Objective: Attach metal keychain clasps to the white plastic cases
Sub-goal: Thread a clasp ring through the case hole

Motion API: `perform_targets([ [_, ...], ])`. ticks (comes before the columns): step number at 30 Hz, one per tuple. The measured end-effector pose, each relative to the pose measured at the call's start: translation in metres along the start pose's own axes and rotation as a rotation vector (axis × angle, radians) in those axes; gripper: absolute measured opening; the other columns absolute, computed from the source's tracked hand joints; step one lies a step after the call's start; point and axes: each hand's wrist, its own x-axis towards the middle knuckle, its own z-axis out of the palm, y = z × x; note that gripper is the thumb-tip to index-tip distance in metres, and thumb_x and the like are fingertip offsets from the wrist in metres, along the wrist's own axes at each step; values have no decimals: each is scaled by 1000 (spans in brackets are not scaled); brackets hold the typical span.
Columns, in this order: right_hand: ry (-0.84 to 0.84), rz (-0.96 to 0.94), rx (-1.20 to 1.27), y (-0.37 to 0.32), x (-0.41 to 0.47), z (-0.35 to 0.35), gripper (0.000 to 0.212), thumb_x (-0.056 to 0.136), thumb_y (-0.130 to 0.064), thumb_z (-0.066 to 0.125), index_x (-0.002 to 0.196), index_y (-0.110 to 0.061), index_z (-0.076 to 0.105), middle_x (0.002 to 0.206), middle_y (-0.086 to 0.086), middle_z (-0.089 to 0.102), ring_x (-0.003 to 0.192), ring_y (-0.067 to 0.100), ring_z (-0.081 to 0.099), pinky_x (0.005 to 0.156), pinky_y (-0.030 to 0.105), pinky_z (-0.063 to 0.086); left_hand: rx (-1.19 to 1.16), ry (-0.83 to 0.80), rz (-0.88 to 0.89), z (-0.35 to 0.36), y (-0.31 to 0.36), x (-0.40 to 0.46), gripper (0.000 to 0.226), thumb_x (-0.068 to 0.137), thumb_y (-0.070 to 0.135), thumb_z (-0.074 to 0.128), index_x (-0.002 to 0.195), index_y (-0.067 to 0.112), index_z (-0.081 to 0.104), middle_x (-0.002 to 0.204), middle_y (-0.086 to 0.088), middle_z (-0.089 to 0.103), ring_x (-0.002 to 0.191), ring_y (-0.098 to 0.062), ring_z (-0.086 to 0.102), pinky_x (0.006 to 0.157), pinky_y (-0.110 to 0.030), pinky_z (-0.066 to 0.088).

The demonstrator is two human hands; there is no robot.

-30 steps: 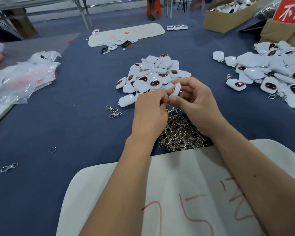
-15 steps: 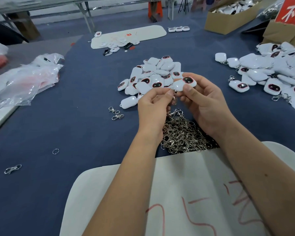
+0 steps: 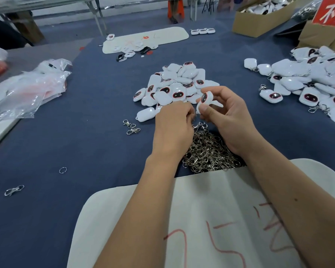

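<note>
My right hand (image 3: 228, 120) pinches a white plastic case (image 3: 205, 99) with a dark oval face, held upright above the table. My left hand (image 3: 172, 126) is curled beside it, its fingertips pinching a small metal clasp (image 3: 195, 113) at the case's lower edge; most of the clasp is hidden. A heap of metal clasps (image 3: 207, 149) lies under both hands. Behind them sits a pile of white cases (image 3: 174, 86) without clasps.
A second pile of cases (image 3: 309, 82) with clasps fills the right side. Two loose clasps (image 3: 131, 126), a ring (image 3: 63, 170) and another clasp (image 3: 14, 190) lie on the blue cloth. Plastic bags (image 3: 29, 88) at left, a white sheet (image 3: 201, 219) near me, cardboard boxes (image 3: 259, 18) at back.
The case has turned in my right hand from flat, face up, to upright. My left hand stays at its lower edge with the clasp.
</note>
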Motion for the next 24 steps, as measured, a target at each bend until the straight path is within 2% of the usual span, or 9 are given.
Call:
perform_targets([
  [5, -42, 52, 225, -3, 0, -6, 36, 98, -2, 64, 134, -4, 59, 114, 7, 71, 84, 11, 64, 81, 24, 54, -104, 21, 1, 0, 1, 2, 15, 92, 5, 65, 77, 7, 68, 71, 0, 64, 73, -23, 58, 71, -45, 49],
  [7, -36, 47, 246, -3, 0, -5, 38, 97, -5, 65, 135, -4, 59, 112, 6, 72, 82, 11, 64, 83, 25, 54, -147, 47, -39, 3, 2, 0, 17, 94, 6, 65, 77, 8, 66, 71, 3, 64, 71, -18, 57, 70, -41, 49],
  [11, 3, 51, 355, -3, 2, -3, 34, 99, -1, 61, 133, -2, 59, 99, 7, 72, 79, 14, 66, 78, 22, 55, -503, 187, -298, 10, 13, 1, 14, 93, 7, 70, 81, 15, 68, 73, 9, 66, 67, -1, 56, 66, -15, 46],
  [12, 14, 56, 377, -3, 3, -3, 32, 99, 0, 60, 132, -2, 59, 96, 7, 72, 79, 14, 66, 77, 21, 55, -624, 212, -376, 12, 15, 3, 12, 92, 7, 72, 83, 14, 69, 76, 7, 67, 69, -1, 58, 69, -16, 48],
  [14, 20, 61, 398, -3, 3, -4, 30, 100, 1, 59, 130, -3, 61, 94, 6, 72, 80, 14, 68, 77, 20, 55, -852, 241, -505, 13, 18, 4, 8, 90, 5, 75, 89, 12, 71, 79, -2, 70, 76, -10, 64, 76, -29, 57],
  [16, 18, 66, 399, -4, 2, -3, 31, 99, 1, 61, 129, -3, 61, 93, 6, 72, 82, 14, 69, 77, 20, 55, -967, 283, -578, 14, 20, 4, 10, 89, 4, 77, 92, 12, 71, 76, -7, 70, 79, -17, 67, 85, -37, 59],
  [19, 22, 77, 394, -6, 1, -1, 31, 95, -4, 65, 126, -4, 62, 92, 7, 73, 83, 14, 71, 77, 20, 56, -979, 320, -579, 13, 22, 3, 13, 88, 2, 77, 89, 15, 75, 78, -9, 70, 79, -19, 66, 82, -33, 58],
  [24, 17, 74, 351, -8, -1, 4, 35, 84, -13, 73, 116, -4, 64, 87, 5, 77, 81, 14, 74, 74, 20, 57, -896, 363, -476, 9, 19, 3, 16, 90, 1, 73, 84, 16, 74, 86, -11, 71, 83, -22, 63, 87, -44, 58],
])
